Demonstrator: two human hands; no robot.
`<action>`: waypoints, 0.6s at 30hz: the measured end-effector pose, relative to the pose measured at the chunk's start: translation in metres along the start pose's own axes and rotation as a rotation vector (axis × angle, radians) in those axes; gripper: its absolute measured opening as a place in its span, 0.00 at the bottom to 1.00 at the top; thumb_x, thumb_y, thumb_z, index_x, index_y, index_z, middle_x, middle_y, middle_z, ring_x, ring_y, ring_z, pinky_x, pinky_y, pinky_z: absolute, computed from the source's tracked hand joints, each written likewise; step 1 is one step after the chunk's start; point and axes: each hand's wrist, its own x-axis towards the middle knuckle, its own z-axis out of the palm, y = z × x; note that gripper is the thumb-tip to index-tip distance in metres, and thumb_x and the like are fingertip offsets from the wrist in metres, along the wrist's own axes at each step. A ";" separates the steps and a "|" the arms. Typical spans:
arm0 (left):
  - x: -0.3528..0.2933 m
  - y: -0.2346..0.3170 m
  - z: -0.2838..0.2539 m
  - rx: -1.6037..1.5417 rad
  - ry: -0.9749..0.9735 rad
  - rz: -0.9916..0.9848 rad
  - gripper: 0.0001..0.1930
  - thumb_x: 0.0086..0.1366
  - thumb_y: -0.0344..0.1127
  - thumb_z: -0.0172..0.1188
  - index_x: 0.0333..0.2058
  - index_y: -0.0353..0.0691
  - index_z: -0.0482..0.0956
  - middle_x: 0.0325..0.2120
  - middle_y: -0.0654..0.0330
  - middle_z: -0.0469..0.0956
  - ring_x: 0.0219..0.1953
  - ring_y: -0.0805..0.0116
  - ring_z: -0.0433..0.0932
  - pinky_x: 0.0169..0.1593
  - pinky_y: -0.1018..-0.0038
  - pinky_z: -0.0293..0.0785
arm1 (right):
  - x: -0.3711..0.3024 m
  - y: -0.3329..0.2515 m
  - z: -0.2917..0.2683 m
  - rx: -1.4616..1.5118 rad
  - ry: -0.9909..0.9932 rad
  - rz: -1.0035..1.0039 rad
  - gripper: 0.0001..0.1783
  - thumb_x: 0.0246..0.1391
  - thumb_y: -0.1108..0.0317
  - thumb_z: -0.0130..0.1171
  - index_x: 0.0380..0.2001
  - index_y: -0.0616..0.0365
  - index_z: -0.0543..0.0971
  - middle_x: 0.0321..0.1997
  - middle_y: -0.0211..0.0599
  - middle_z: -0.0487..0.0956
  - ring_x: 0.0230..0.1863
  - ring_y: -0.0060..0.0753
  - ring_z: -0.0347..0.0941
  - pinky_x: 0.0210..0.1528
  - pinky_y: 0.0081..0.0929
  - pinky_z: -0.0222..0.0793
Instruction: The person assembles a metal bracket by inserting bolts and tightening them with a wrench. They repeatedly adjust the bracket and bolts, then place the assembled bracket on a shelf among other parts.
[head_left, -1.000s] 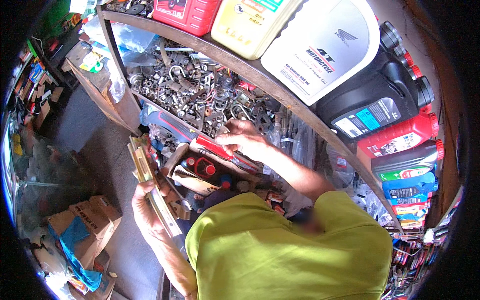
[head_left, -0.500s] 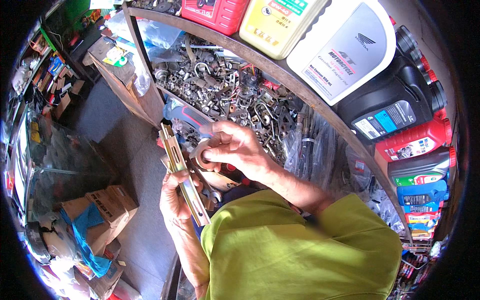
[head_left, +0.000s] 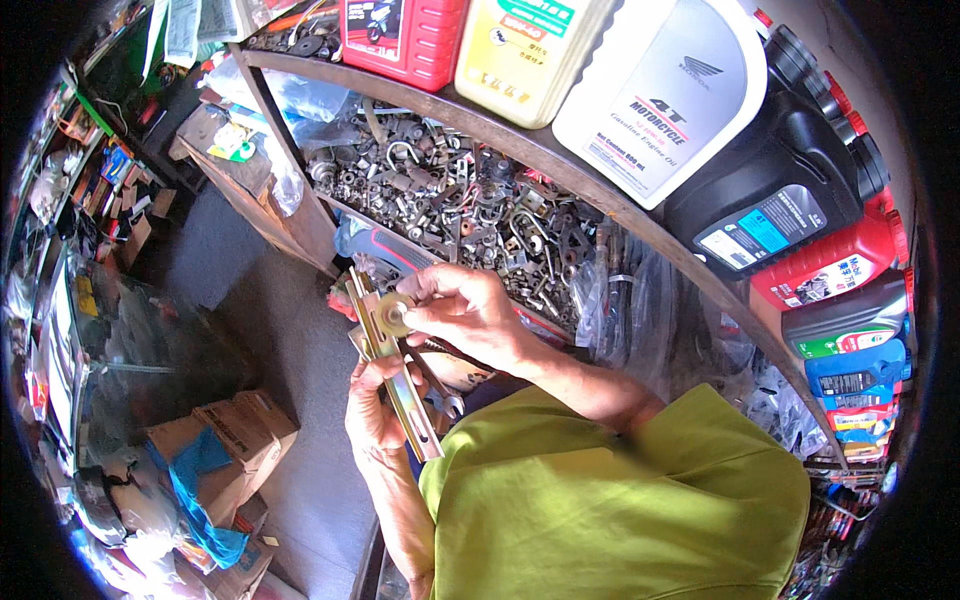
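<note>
My left hand (head_left: 371, 402) is closed around a long, brassy slotted metal bracket (head_left: 408, 402), which slants from upper left to lower right. In my right hand (head_left: 468, 312), a round metal washer (head_left: 395, 313) with a central hole is pinched between thumb and fingers. The washer is held right beside the bracket's upper part; whether they touch, I cannot tell. Just right of the bracket's lower half shows the jaw of a wrench (head_left: 454, 406); its handle is mostly hidden.
Behind my hands, a tray of loose metal parts (head_left: 470, 210) spreads under a shelf edge (head_left: 600, 190). Several oil bottles stand along that shelf, among them a white bottle (head_left: 665, 100) and a black bottle (head_left: 765, 190). Cardboard boxes (head_left: 235, 440) sit on the floor at left.
The washer has turned its flat face into view and sits closer to the bracket. Both hands and the bracket appear slightly further right and lower, as the whole view has shifted.
</note>
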 end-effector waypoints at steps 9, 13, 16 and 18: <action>0.001 -0.014 0.011 0.202 0.028 -0.019 0.20 0.52 0.28 0.59 0.46 0.36 0.71 0.33 0.52 0.78 0.24 0.68 0.77 0.26 0.72 0.78 | -0.034 0.012 -0.029 0.556 0.035 0.380 0.13 0.59 0.64 0.51 0.21 0.55 0.71 0.13 0.25 0.65 0.12 0.21 0.62 0.12 0.19 0.55; 0.005 -0.029 0.010 0.329 0.084 -0.034 0.18 0.52 0.28 0.59 0.44 0.36 0.73 0.26 0.58 0.78 0.22 0.67 0.78 0.27 0.72 0.80 | -0.046 0.037 -0.029 0.014 0.110 0.572 0.21 0.56 0.48 0.59 0.26 0.56 0.79 0.16 0.25 0.71 0.13 0.16 0.62 0.14 0.19 0.56; 0.010 -0.043 0.010 0.387 0.121 -0.022 0.17 0.53 0.26 0.59 0.44 0.37 0.74 0.29 0.57 0.79 0.24 0.65 0.79 0.29 0.71 0.80 | -0.046 0.052 -0.026 -0.246 0.148 0.389 0.26 0.51 0.45 0.65 0.34 0.61 0.81 0.30 0.32 0.80 0.30 0.19 0.72 0.32 0.22 0.69; 0.016 -0.050 0.007 0.381 0.100 -0.012 0.19 0.53 0.24 0.60 0.46 0.37 0.74 0.30 0.57 0.80 0.25 0.65 0.80 0.30 0.71 0.80 | -0.038 0.048 -0.029 -0.226 0.113 0.380 0.26 0.50 0.46 0.67 0.34 0.62 0.80 0.27 0.32 0.79 0.28 0.18 0.71 0.29 0.22 0.67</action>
